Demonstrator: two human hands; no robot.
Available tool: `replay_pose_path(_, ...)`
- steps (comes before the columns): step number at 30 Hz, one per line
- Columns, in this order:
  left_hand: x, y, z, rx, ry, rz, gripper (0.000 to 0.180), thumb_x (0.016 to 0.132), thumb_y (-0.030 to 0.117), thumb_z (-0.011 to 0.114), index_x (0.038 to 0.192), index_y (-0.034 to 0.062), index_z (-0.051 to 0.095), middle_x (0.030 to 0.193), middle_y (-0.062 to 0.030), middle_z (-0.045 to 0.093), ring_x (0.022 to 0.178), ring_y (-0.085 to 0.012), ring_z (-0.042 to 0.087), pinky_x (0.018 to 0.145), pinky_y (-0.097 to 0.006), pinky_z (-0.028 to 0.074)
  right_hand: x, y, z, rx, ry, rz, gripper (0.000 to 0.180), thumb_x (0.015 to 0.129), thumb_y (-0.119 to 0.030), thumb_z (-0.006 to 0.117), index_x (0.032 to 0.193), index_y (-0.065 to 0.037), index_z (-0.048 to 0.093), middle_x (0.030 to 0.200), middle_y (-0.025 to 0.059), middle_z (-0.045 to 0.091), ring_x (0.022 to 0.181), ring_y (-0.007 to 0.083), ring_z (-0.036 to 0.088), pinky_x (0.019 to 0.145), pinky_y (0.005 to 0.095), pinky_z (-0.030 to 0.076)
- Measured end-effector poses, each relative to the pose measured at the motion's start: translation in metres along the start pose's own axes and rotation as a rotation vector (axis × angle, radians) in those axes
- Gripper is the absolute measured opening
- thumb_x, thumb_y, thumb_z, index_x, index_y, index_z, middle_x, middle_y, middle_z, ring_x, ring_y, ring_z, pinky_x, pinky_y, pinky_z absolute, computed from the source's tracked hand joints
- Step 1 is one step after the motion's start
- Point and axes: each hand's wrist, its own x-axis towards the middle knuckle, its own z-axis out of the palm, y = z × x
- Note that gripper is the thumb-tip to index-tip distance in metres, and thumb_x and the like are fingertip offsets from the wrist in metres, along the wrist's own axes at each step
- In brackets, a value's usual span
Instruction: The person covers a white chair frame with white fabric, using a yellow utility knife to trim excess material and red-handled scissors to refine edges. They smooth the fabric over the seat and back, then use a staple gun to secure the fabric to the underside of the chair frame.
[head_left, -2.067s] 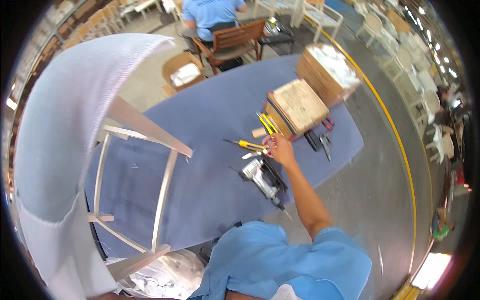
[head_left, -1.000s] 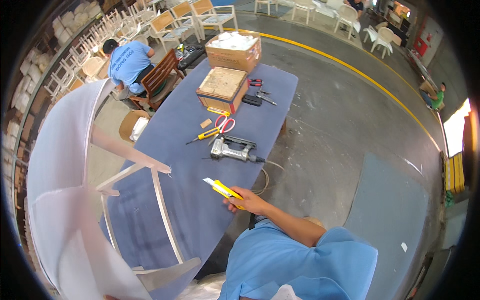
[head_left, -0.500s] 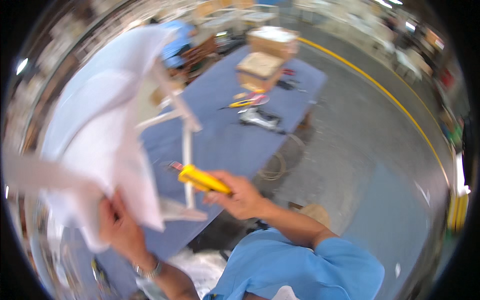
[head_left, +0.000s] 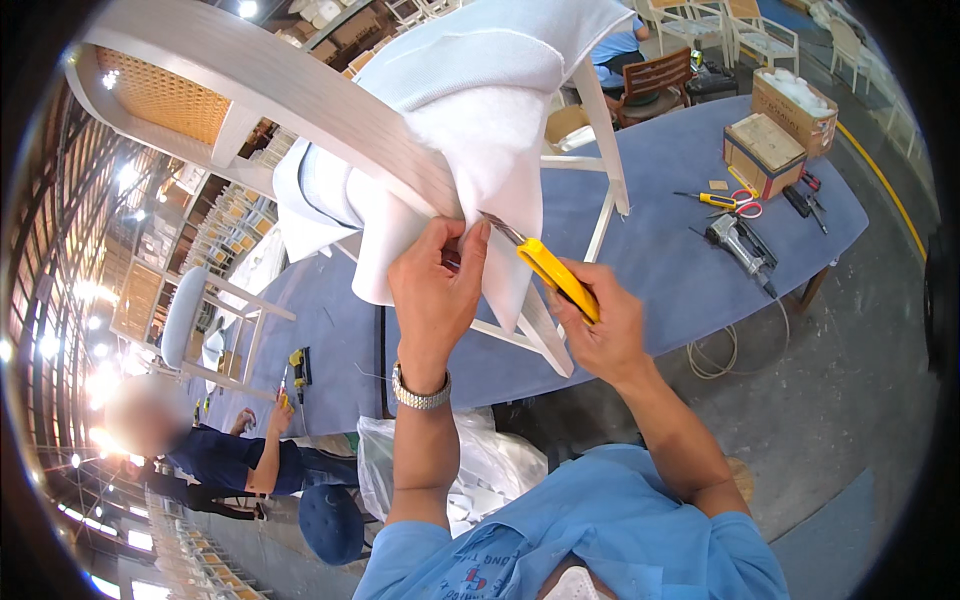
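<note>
the left hand (head_left: 437, 285) pinches the white fabric (head_left: 508, 275) between its fingers, at the frame of the wooden chair (head_left: 300, 85). the right hand (head_left: 608, 328) grips the yellow knife (head_left: 545, 264), blade at the fabric. the chair is tilted over the blue table (head_left: 680, 205).

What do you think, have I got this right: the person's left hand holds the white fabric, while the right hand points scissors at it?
Not quite: the right hand holds a yellow utility knife, not scissors, as the head view shows. The left hand does hold the white fabric, and the knife's blade points at it.
</note>
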Motion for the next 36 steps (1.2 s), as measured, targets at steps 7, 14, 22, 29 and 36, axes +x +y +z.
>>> replay_pose_path(7, 0.002, -0.002, 0.005, -0.024, -0.018, 0.025, 0.023, 0.095, 0.018, 0.071, 0.085, -0.001, 0.065, 0.061, -0.002, 0.059, 0.055, -0.0055, 0.05, 0.053, -0.024, 0.042, 0.099, -0.014, 0.026, 0.253, -0.015, -0.125, 0.026, 0.097, -0.013, 0.063, 0.118, -0.001, 0.056, 0.095, 0.0131, 0.066, 0.087, 0.0196, 0.071, 0.075, 0.0311, 0.054)
replay_pose_path(14, 0.001, -0.01, 0.008, -0.082, 0.054, 0.142, 0.021, 0.093, 0.017, 0.074, 0.082, 0.0003, 0.065, 0.057, -0.0031, 0.057, 0.052, -0.0063, 0.049, 0.05, -0.024, 0.041, 0.3, 0.002, 0.049, 0.561, -0.328, 0.283, 0.028, 0.1, -0.013, 0.059, 0.12, 0.005, 0.052, 0.102, 0.0121, 0.064, 0.091, 0.0184, 0.068, 0.082, 0.0315, 0.058)
replay_pose_path(22, -0.003, -0.014, 0.011, -0.096, 0.036, 0.089, 0.023, 0.093, 0.018, 0.073, 0.082, 0.0, 0.065, 0.058, -0.0009, 0.057, 0.053, -0.0051, 0.049, 0.05, -0.022, 0.04, 0.231, 0.058, -0.007, 1.047, 0.166, 0.33, 0.035, 0.103, -0.017, 0.056, 0.128, 0.006, 0.05, 0.122, 0.0198, 0.064, 0.113, 0.0267, 0.065, 0.097, 0.0367, 0.057)
replay_pose_path(29, -0.004, -0.016, 0.008, -0.138, 0.018, 0.111, 0.028, 0.098, 0.021, 0.07, 0.083, -0.0014, 0.065, 0.063, 0.0027, 0.058, 0.059, -0.002, 0.048, 0.054, -0.02, 0.038, 0.042, 0.077, -0.042, 0.561, 0.273, 0.434, 0.028, 0.099, -0.012, 0.06, 0.125, -0.002, 0.054, 0.104, 0.0077, 0.069, 0.08, 0.0096, 0.063, 0.071, 0.0258, 0.056)
replay_pose_path(36, -0.003, -0.019, 0.01, -0.124, 0.034, 0.148, 0.022, 0.095, 0.017, 0.072, 0.083, 0.0, 0.066, 0.059, 0.0009, 0.059, 0.054, -0.0026, 0.05, 0.051, -0.02, 0.04, 0.016, -0.01, 0.004, 0.144, 0.095, 0.085, 0.021, 0.094, -0.008, 0.065, 0.113, -0.001, 0.057, 0.095, 0.0143, 0.068, 0.078, 0.0245, 0.068, 0.07, 0.0334, 0.053)
